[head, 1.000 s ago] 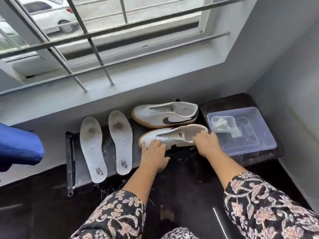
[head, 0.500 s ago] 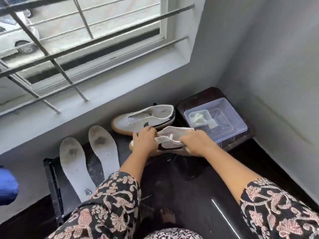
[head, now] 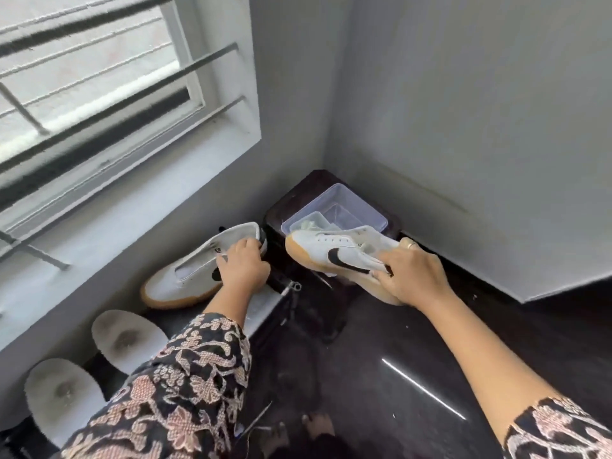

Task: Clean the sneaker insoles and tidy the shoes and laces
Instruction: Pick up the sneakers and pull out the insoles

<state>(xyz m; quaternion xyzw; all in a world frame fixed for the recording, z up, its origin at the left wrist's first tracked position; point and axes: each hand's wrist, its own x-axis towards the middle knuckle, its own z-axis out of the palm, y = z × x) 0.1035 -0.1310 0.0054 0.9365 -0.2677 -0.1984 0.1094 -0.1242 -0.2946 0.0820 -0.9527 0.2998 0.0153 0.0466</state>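
My right hand [head: 409, 274] grips a white sneaker with a black swoosh and gum sole [head: 326, 251], lifted and tilted on its side in front of the plastic box. My left hand [head: 243, 268] rests on the heel opening of the second white sneaker [head: 195, 274], which lies on the dark bench by the wall. Whether the fingers grip it I cannot tell for sure; they curl over its collar. Two white insoles, one nearer the sneaker [head: 127, 337] and one at the lower left [head: 59, 394], lie on the bench with dirty heel marks, partly hidden by my sleeve.
A clear plastic box [head: 351, 212] with a smaller tub and white cloth inside sits on a dark stool [head: 298, 197] in the corner. The barred window [head: 99, 94] and sill are at the left, a grey wall at the right, dark floor [head: 381, 376] and my toes below.
My right hand has lifted the near sneaker off the bench and carried it right, turning it on its side. My left hand has left it and gone to the far sneaker. The view swung right.
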